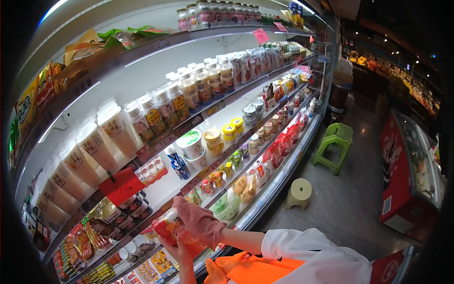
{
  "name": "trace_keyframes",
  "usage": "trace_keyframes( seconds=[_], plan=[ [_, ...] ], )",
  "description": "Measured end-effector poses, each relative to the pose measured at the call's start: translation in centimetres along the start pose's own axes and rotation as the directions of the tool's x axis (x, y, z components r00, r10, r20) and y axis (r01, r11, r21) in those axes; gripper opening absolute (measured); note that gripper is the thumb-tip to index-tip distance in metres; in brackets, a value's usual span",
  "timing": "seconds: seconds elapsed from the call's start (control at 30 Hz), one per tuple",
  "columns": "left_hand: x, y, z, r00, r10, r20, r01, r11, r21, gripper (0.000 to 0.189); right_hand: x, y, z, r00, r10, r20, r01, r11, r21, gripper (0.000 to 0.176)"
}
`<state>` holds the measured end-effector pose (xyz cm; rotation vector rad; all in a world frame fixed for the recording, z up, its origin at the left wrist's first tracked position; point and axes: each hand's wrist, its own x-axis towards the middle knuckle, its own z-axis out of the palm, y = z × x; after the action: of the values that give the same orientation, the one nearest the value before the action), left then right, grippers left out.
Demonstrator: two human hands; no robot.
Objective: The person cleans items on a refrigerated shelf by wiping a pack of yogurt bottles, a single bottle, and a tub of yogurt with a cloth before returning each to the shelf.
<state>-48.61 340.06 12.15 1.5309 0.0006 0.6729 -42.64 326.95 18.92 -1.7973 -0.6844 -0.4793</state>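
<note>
My left hand (178, 252) is wrapped round a red and white package (166, 224) in front of the lower shelves, at the bottom centre. A pink cloth (201, 221) covers my right hand (218, 233) and lies against the package's upper right side. The fingers inside the cloth are hidden, but the cloth is bunched round them. Just beyond both hands is a shelf edge (182, 191) of the lit refrigerated display, with bagged goods and small containers behind it.
Tall cups (116, 127) and white-capped bottles (187, 90) line the middle shelf. A red card (122, 186) hangs at left. On the floor at right are a green stool (335, 144) and a cream stool (299, 193). A red chest freezer (397, 175) stands further right.
</note>
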Motion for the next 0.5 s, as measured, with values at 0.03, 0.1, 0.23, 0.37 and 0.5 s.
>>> trace_keyframes(
  seconds=[0.03, 0.1, 0.23, 0.37, 0.5],
  plan=[
    [-0.1, -1.1, 0.0, 0.995, 0.036, -0.088, -0.031, 0.998, 0.061, 0.076, 0.3, -1.3, -0.8, 0.997, -0.036, 0.068, 0.035, 0.999, 0.020, 0.037],
    [-0.3, -1.5, -0.4, 0.979, 0.044, -0.200, -0.033, 0.998, 0.059, 0.075, 0.0, -2.0, -0.6, 0.977, -0.104, 0.185, 0.120, 0.990, -0.075, 0.044],
    [0.9, 1.4, 0.0, 0.955, -0.039, -0.295, -0.015, 0.984, -0.179, 0.072, -1.2, -1.6, 0.7, 0.964, -0.096, 0.250, 0.136, 0.980, -0.148, 0.041],
    [0.9, 1.7, -0.6, 0.933, -0.063, -0.354, -0.014, 0.977, -0.211, 0.061, -3.5, -1.9, -0.5, 0.900, -0.244, 0.360, 0.416, 0.727, -0.547, 0.024],
    [0.6, 4.0, -0.9, 0.925, -0.113, -0.363, 0.054, 0.984, -0.167, 0.056, -5.1, -1.8, -0.3, 0.864, 0.118, 0.490, 0.142, 0.876, -0.461, 0.049]
  ],
)
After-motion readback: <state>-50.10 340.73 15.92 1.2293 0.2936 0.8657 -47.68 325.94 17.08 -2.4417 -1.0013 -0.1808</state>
